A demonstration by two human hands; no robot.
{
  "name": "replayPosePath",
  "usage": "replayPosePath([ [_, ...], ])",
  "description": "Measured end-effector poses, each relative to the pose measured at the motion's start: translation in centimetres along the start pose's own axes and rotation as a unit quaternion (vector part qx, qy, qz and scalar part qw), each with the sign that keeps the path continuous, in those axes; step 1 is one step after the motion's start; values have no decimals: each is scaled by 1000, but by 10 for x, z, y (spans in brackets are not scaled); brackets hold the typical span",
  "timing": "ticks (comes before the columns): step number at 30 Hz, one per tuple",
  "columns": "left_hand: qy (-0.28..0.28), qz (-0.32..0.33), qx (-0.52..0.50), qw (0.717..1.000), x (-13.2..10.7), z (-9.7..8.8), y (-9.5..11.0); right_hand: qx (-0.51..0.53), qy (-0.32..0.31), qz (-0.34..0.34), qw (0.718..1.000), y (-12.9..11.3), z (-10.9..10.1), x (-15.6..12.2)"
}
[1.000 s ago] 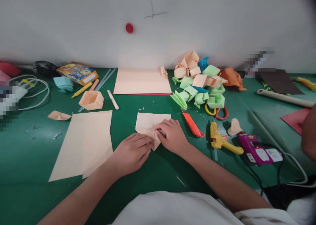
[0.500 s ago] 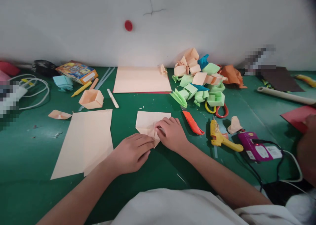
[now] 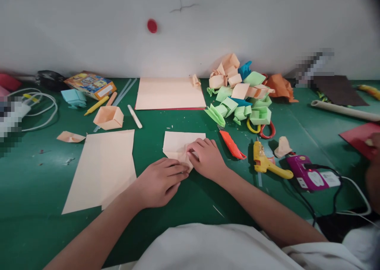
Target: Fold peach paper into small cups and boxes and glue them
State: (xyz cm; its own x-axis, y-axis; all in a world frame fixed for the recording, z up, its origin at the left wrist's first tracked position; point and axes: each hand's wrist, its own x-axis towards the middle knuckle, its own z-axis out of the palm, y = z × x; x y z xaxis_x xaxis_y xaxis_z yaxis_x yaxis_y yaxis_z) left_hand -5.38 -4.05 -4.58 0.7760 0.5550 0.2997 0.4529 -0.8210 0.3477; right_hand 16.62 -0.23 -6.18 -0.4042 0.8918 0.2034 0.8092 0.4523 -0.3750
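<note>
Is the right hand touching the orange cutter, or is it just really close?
Apart. In the head view, a strip of bare green table shows between the right hand and the orange cutter.

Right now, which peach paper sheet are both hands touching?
The small, partly folded sheet under the left hand and right hand; neither hand is on the larger flat paper at left or the large sheet by the wall.

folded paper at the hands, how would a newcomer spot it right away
On the green table, look between the pale sheets at left and the orange cutter at right. There the left hand and right hand touch the folded paper. Unlike those flat sheets, it is small, creased and partly covered by both hands.
</note>
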Motion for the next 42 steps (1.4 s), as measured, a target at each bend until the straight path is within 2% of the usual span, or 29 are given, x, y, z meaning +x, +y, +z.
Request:
replayPosePath([
  [9, -38, -10, -6, 999, 2, -5, 3, -6, -3, -2, 1000, 0, 0, 1],
  [15, -39, -7, -9, 999, 1, -6, 2, -12, -3, -1, 1000, 1, 0, 0],
  [25, -63, -3, 32, 997, 0, -2, 0, -16, -2, -8, 1000, 3, 2, 1],
  [28, -70, -13, 29, 997, 1, -3, 1, -20, 12, -34, 999, 3, -6, -4],
  [31, -68, -15, 21, 997, 2, -5, 1, -23, 33, -91, 995, 4, -18, -15],
  [35, -69, -15, 11, 997, 2, -6, 0, -10, -11, -145, 989, 8, -32, -35],
  [38, -68, -8, 17, 997, 2, -5, -1, -30, -32, -133, 990, 13, -33, -47],
  [42, -63, -4, 28, 998, 0, -3, -3, -62, -28, -82, 994, 25, -31, -50],
])
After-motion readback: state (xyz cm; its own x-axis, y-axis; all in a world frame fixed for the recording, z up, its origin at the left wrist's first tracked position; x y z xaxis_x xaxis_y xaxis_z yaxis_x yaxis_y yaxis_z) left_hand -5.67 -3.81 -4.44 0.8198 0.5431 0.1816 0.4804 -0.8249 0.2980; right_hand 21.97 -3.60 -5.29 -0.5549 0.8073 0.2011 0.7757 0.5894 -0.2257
